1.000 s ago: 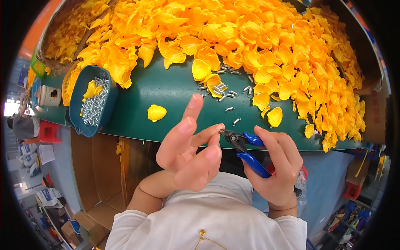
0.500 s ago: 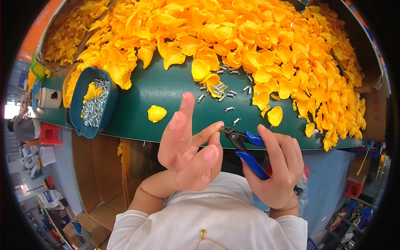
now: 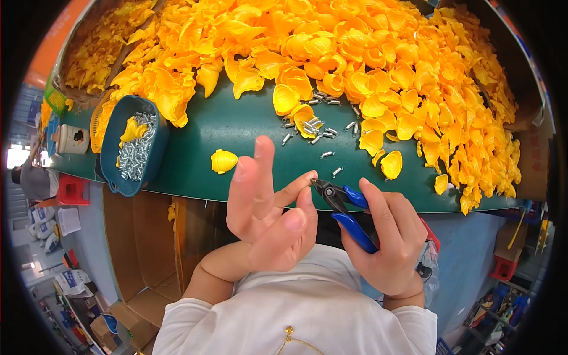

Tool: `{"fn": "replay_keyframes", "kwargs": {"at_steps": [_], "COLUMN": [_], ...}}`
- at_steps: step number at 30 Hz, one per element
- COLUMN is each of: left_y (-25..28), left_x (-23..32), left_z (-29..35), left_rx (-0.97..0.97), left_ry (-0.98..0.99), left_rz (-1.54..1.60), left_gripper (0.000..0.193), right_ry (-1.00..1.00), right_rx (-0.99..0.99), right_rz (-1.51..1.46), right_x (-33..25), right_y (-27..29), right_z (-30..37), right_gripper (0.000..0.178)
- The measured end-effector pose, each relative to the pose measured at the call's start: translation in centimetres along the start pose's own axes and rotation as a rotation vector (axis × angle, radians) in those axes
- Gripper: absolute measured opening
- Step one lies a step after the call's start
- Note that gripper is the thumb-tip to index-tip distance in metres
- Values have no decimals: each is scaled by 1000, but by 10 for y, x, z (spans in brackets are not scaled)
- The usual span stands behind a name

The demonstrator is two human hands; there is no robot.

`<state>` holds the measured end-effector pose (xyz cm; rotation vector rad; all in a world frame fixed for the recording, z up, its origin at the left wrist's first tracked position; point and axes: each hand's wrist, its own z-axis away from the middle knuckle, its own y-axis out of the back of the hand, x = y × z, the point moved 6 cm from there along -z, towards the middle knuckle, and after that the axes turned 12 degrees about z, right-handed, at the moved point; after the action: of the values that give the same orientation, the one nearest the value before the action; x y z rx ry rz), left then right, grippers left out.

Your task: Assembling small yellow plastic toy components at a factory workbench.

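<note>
My right hand (image 3: 387, 242) grips a pair of side cutters (image 3: 354, 232) with blue handles, its fingers wrapped round them. The cutters' dark jaws point up and left, right at the fingertips of my left hand (image 3: 269, 219). Thumb and a finger of that left hand are pinched together by the jaws, while other fingers stick up. Whatever the pinch holds is hidden or too small to make out. Beyond the hands, small metal springs (image 3: 327, 155) lie scattered on the green tabletop (image 3: 195, 148). A yellow plastic piece (image 3: 224, 161) sits alone left of them.
A large heap of yellow-orange plastic shells (image 3: 367, 47) covers the far side and right of the table. At the left stands a dark blue bin (image 3: 157, 160) with many springs and a yellow piece. An open cardboard box (image 3: 139, 242) is below the table edge.
My right hand and the cutter handles have shifted slightly left, with the handles a little nearer my left hand. My left hand stays almost where it was, still pinching.
</note>
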<state>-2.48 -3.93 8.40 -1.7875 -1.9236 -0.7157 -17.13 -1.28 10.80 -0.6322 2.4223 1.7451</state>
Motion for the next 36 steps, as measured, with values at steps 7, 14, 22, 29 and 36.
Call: {"fn": "replay_keyframes", "kwargs": {"at_steps": [7, 14, 22, 29, 36], "left_y": [1, 3, 26, 65, 116], "left_x": [-2, -8, -37, -46, -62], "left_z": [4, 7, 17, 21, 10], "left_rx": [18, 47, 44, 166, 150], "left_ry": [52, 94, 298, 353, 465], "left_rz": [16, 88, 52, -70, -363], "left_gripper": [48, 52, 34, 17, 26], "right_ry": [24, -212, -229, -61, -45], "right_rx": [-18, 169, -242, -68, 320], "right_rz": [74, -37, 61, 347, 253], "right_x": [2, 44, 121, 122, 97], "right_y": [-4, 8, -8, -38, -15], "right_z": [4, 15, 61, 42, 24], "right_gripper": [58, 47, 60, 63, 26]}}
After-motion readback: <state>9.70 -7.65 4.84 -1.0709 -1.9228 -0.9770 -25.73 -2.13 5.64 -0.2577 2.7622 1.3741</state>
